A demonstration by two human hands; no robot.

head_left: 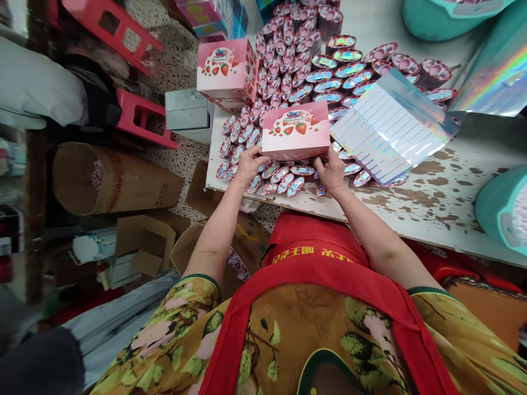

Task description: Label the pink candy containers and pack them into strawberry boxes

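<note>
A pink box (295,130) printed with strawberries rests on top of several small shiny-lidded cups (288,82) that cover the white table (448,203). My left hand (249,163) grips the box's near left corner, fingers curled round it. My right hand (331,171) holds the near right corner the same way. A second pink strawberry box (225,70) stands at the table's far left edge. A holographic striped sheet (391,127) lies over the cups to the right of my right hand.
Teal tubs (503,211) sit at the right edge and far right (444,16). Left of the table, on the floor, are cardboard boxes (115,178), red plastic stools (142,118) and a grey box (189,112). The table surface is stained brown.
</note>
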